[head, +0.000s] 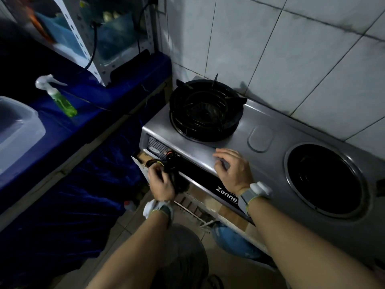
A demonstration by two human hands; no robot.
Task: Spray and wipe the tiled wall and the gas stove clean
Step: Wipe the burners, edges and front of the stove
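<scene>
A steel two-burner gas stove (245, 124) stands against the white tiled wall (291, 49). Its left burner carries a black pan support (205, 109); the right burner well (325, 180) is bare. My left hand (161, 180) grips a dark cloth (177, 179) pressed against the stove's front panel, just below the control knob (170, 156). My right hand (233, 168) rests on the stove's front top edge, fingers spread and holding nothing. A green spray bottle (60, 97) with a white trigger head stands apart on the blue counter at the left.
The blue-covered counter (108, 94) runs along the left, with a clear plastic tub (18, 130) at its near end and a white metal rack (83, 38) with cables at the back. A blue container (235, 240) sits on the floor under the stove.
</scene>
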